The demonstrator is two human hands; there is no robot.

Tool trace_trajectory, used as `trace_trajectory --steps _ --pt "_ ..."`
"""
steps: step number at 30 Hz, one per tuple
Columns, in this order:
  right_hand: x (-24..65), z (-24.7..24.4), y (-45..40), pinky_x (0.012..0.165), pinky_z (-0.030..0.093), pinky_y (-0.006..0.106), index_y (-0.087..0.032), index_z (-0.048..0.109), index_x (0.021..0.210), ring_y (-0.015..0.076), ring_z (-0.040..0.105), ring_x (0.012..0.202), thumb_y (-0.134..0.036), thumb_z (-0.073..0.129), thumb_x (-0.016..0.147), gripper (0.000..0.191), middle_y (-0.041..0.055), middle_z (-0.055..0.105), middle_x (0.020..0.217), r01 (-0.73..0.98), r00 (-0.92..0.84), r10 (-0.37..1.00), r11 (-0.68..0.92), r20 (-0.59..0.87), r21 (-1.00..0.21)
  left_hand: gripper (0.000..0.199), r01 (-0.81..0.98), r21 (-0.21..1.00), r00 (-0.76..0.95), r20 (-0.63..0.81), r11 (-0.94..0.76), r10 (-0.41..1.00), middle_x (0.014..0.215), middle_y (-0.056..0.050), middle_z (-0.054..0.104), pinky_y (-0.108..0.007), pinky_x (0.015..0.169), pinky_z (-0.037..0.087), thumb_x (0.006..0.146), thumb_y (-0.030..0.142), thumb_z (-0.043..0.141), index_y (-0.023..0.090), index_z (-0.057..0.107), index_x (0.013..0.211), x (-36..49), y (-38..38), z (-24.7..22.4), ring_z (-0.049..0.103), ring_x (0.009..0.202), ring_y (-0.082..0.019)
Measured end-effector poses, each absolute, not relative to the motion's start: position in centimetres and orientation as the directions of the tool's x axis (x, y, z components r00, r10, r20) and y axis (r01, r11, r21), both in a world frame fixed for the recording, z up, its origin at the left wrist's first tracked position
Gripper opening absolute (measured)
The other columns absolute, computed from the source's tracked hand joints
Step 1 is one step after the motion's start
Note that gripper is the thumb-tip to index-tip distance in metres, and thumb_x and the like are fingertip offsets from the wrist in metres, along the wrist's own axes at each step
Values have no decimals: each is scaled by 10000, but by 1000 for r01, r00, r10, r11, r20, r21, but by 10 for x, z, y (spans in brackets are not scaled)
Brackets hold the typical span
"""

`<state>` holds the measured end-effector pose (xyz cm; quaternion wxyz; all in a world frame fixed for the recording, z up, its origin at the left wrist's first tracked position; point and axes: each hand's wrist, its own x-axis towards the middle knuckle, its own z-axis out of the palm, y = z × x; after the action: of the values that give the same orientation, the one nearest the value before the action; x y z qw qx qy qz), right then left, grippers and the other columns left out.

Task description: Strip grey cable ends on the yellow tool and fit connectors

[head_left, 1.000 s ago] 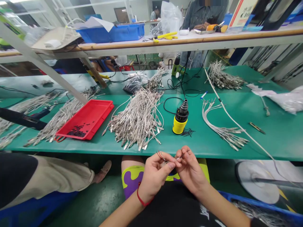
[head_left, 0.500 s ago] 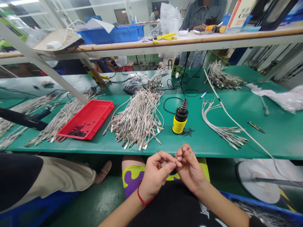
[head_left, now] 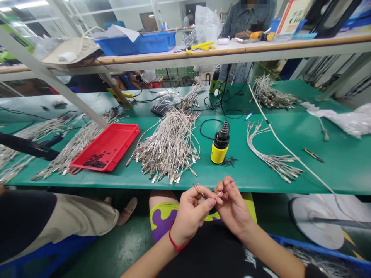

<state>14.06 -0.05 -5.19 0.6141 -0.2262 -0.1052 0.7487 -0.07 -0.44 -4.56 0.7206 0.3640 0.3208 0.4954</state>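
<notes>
Just off the table's front edge, my left hand [head_left: 193,212] pinches a thin cable whose fine red and white wires [head_left: 198,188] fan out above the fingers. My right hand [head_left: 233,208] touches it at the fingertips and pinches a thin dark piece and a white wire end. Most of the cable is hidden by the fingers. Beyond my hands a yellow and black heat gun [head_left: 219,148] stands nozzle up, with small black tubes [head_left: 230,161] beside it. A large pile of grey USB cables [head_left: 171,146] lies to its left, a smaller bunch [head_left: 271,158] to its right.
A red tray [head_left: 116,143] with small black pieces is on the left of the green table [head_left: 333,173], near more cables. Tweezers [head_left: 313,155] and a plastic bag [head_left: 355,119] lie right. Above runs a shelf [head_left: 174,58]. A person sits at far left; another is behind the shelf.
The view has shifted very slightly. My hands keep almost the same pose and hold. The legs of the person at the left have moved a little.
</notes>
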Motion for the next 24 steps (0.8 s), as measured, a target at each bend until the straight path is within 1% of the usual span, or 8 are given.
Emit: trace_trajectory --steps 5,11,16,20,24 --pt "141 -52 -1 633 549 197 -261 662 930 100 633 712 -256 804 861 158 -23 692 825 -875 -145 971 -215 -189 -433 144 -482 845 300 -90 233 950 867 -85 789 -133 350 226 886 262 766 147 684 914 0 -4 -46 356 345 18" --pt "143 -53 -2 643 540 188 -255 680 926 94 625 712 -241 804 858 143 -15 691 849 -872 -156 971 -221 -181 -436 171 -465 851 296 -111 245 949 847 -83 786 -137 347 220 866 274 786 142 681 897 1 -5 -45 360 338 18" --pt "143 -56 -2 670 534 191 -233 710 877 82 588 696 -205 840 803 152 -5 674 950 -862 -133 976 -199 -172 -466 236 -462 841 274 -165 280 948 803 -58 761 -139 359 198 831 318 815 145 663 881 5 -4 -46 343 351 19" --pt "139 -60 -2 705 530 225 -228 733 872 108 590 737 -202 865 757 177 9 662 1001 -859 -113 979 -183 -172 -479 305 -453 845 211 -209 285 955 726 -18 718 -132 362 198 787 370 853 153 650 855 11 0 -51 323 356 19" --pt "134 -66 2 731 506 256 -209 732 822 129 599 756 -221 905 699 213 14 671 958 -867 -101 984 -158 -145 -472 416 -436 869 60 -232 235 971 620 18 662 -112 360 194 670 435 926 146 660 808 19 6 -60 323 335 23"
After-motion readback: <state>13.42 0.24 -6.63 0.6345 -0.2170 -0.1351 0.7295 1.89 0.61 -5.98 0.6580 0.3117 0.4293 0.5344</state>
